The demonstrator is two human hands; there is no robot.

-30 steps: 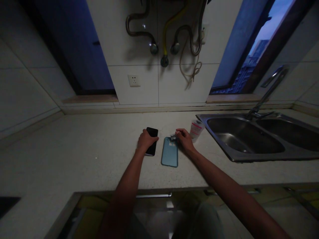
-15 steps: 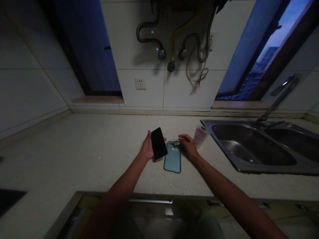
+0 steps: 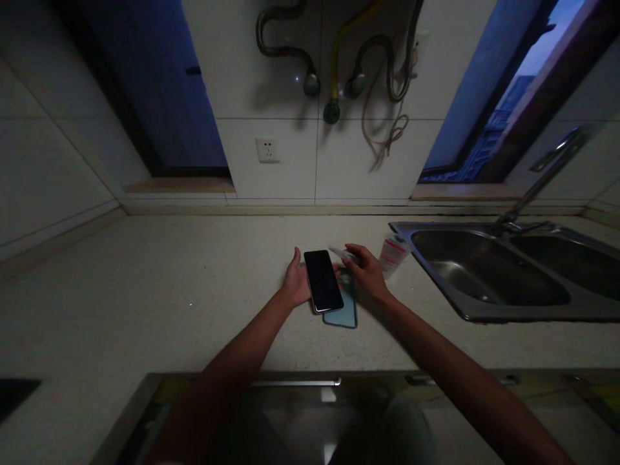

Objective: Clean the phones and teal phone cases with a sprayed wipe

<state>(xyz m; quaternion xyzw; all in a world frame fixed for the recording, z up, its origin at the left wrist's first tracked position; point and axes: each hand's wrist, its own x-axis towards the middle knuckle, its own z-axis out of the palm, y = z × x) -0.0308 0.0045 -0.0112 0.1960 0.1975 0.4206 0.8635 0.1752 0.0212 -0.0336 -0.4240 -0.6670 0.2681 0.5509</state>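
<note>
Left hand (image 3: 296,283): grip closed on the black phone (image 3: 323,281), screen upward, partly covering the blue phone case (image 3: 343,317) on the table (image 3: 217,278); contact between phone and case cannot be determined. Right hand (image 3: 370,272): fingers pinching a pale slim item (image 3: 340,252), identity unclear. Clear cup (image 3: 392,252) stands just beside the right hand.

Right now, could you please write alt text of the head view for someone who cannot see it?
The left hand holds a phone with its dark screen up, partly hiding a blue phone case on a pale countertop. The right hand holds a slim whitish item, too blurred to identify; nearby are a translucent cup and a steel sink.
</note>
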